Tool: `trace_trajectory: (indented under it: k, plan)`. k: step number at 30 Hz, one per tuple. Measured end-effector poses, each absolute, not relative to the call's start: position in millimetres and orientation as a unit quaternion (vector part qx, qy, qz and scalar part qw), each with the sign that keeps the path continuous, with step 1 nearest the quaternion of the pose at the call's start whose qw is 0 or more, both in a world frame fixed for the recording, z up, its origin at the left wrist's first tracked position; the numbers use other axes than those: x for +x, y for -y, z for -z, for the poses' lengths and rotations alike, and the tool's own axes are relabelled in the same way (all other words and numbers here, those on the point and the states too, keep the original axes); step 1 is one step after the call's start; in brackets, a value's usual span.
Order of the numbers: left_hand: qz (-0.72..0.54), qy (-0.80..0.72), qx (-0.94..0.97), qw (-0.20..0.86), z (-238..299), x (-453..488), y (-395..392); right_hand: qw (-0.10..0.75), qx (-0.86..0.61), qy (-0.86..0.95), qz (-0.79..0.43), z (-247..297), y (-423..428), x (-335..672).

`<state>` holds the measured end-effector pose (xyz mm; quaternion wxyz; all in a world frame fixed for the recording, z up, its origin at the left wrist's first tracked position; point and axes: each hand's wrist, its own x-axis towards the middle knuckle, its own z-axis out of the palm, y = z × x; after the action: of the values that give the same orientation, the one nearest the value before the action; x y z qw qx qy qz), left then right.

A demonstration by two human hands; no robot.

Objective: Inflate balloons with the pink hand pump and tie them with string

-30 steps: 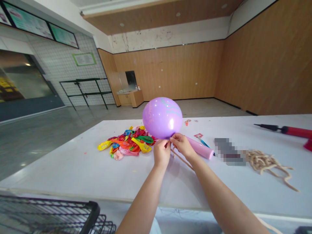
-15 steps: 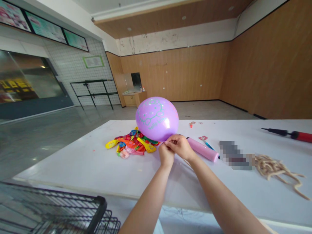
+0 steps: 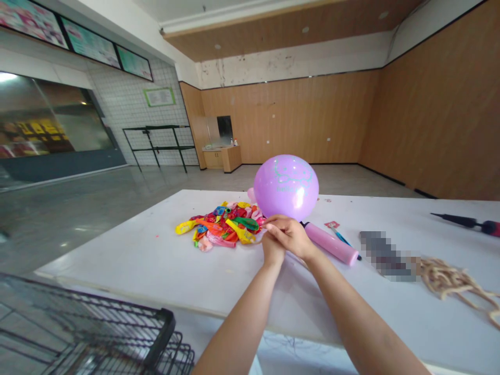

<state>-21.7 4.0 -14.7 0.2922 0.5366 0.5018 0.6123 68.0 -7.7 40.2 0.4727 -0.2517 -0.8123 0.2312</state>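
Observation:
An inflated purple balloon (image 3: pixel 286 185) with a green printed drawing stands just beyond my hands, above the table. My left hand (image 3: pixel 272 249) is closed beneath its lower end, partly covered by the other hand. Across it lies my right hand (image 3: pixel 292 237), its fingers closed and the thumb pointing left. Both grip at the balloon's neck, which the fingers hide. To the left is a heap of uninflated balloons (image 3: pixel 222 226) in many colours. A pink balloon pump (image 3: pixel 331 244) lies right beside my right hand.
The white table (image 3: pixel 156 265) carries scissors with blue (image 3: pixel 339 235), a blurred dark item (image 3: pixel 385 255), a bundle of beige cord (image 3: pixel 445 276) and a red-and-black pump (image 3: pixel 474 223). A black wire cart (image 3: pixel 156 333) stands at the near left edge.
The balloon has swung to the right relative to my hands, uncovering more of the heap. My right hand has rolled further over the left. The view has shifted slightly.

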Motion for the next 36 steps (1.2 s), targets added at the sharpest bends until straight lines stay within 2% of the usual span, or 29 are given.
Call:
trace_trajectory:
  k: [4,10,13,16,20,24,28,31,36]
  plan:
    - [-0.654,-0.458,0.428,0.423,8.4,-21.9,3.7,0.545,-0.347,0.692,-0.321,-29.1,-1.6,82.5]
    - [-0.636,-0.377,0.331,0.586,-8.0,-24.8,8.1,0.455,-0.491,0.587,-0.455,0.4,-13.2,98.3]
    - [-0.594,-0.33,0.28,0.678,-15.7,-28.8,8.2,0.453,-0.467,0.558,-0.515,10.2,-15.5,91.9]
    - [-0.536,-0.297,0.208,0.762,-21.4,-34.8,8.5,0.462,-0.393,0.492,-0.624,13.0,-17.6,87.3]
    - [-0.499,-0.263,0.149,0.812,-25.7,-39.6,10.8,0.469,-0.283,0.444,-0.709,12.0,-18.3,85.5]
    - [-0.509,-0.26,0.123,0.811,-29.4,-39.8,14.1,0.49,-0.272,0.474,-0.679,11.3,-17.4,84.1]
    - [-0.545,-0.28,0.125,0.781,-32.7,-39.8,15.0,0.522,-0.341,0.547,-0.559,9.2,-18.3,87.9]
    - [-0.585,-0.305,0.161,0.734,-31.8,-39.5,13.4,0.54,-0.371,0.598,-0.462,4.7,-17.3,92.1]
    - [-0.646,-0.36,0.229,0.633,-22.8,-36.7,9.6,0.536,-0.324,0.692,-0.359,-4.2,-8.2,95.9]
